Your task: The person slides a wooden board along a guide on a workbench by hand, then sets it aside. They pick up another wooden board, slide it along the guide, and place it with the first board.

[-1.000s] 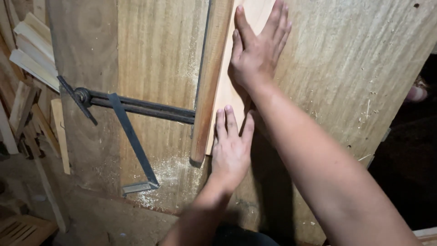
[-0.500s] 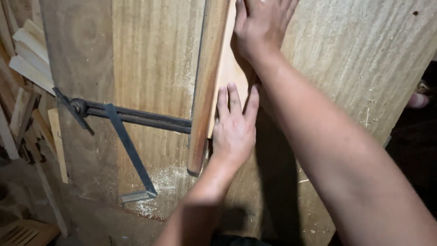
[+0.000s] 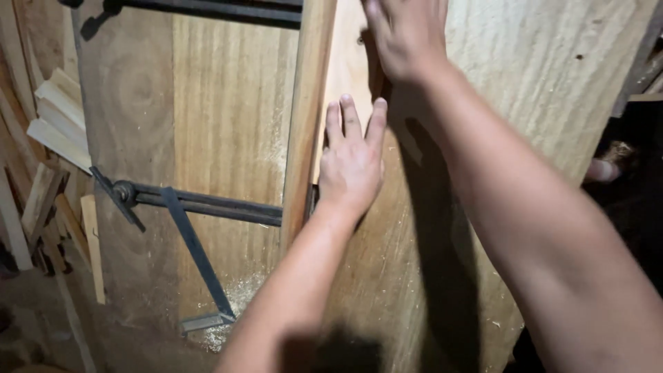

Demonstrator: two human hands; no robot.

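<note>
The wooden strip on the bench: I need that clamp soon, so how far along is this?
Done: the wooden strip stands on edge across the dark bar clamp, boards either side. In hand: both hands lie flat on the pale board beside it, the left hand lower down, the right hand further up. Left: nothing shows the clamp tightened; whether it grips cannot be told.

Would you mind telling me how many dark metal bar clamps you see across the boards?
2: one bar clamp crosses the boards left of the left hand; another runs along the top edge. More may lie outside the view.
</note>
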